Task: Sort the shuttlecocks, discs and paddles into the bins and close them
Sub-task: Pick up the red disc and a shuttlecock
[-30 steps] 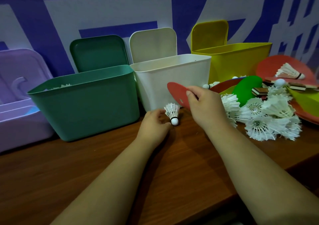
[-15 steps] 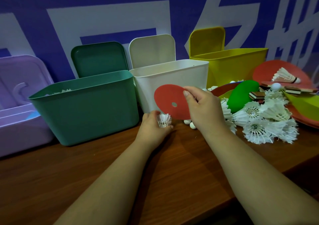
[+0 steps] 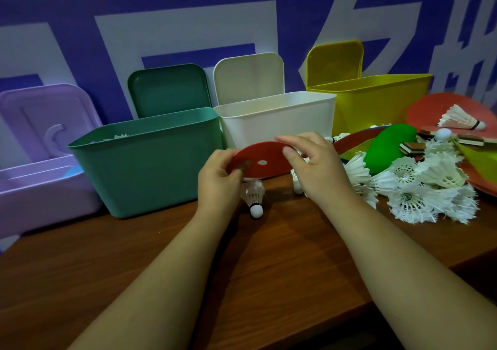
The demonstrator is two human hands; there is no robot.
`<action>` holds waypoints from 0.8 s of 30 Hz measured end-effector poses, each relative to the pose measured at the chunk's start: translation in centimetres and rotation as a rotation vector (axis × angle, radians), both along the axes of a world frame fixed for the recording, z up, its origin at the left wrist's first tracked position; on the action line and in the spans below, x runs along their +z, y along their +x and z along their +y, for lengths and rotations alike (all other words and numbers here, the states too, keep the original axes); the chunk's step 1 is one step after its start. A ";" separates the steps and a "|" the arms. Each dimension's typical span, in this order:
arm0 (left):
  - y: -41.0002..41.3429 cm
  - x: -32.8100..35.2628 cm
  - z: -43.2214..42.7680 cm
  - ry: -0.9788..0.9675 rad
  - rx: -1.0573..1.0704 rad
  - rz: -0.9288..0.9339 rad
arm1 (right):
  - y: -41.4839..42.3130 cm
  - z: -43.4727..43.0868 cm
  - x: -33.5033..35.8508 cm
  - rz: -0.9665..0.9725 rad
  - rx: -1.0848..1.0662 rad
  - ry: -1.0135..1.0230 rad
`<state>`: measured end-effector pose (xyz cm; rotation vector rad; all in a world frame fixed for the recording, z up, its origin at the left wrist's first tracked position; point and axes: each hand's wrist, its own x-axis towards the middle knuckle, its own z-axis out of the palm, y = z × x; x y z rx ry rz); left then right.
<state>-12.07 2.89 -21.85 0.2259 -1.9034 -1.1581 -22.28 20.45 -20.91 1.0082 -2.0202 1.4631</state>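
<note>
Head: shuttlecock pile right of disc

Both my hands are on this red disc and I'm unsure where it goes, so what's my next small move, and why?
Probably lift the red disc, pinched by left hand and right hand, over the rim of the open white bin right behind it. The green bin already shows shuttlecock feathers, so the disc likely belongs elsewhere; the white bin's contents are hidden.
</note>
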 end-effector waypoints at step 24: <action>14.6 7.2 -8.5 0.058 0.394 0.259 | 5.7 -5.2 0.5 -0.151 0.285 0.455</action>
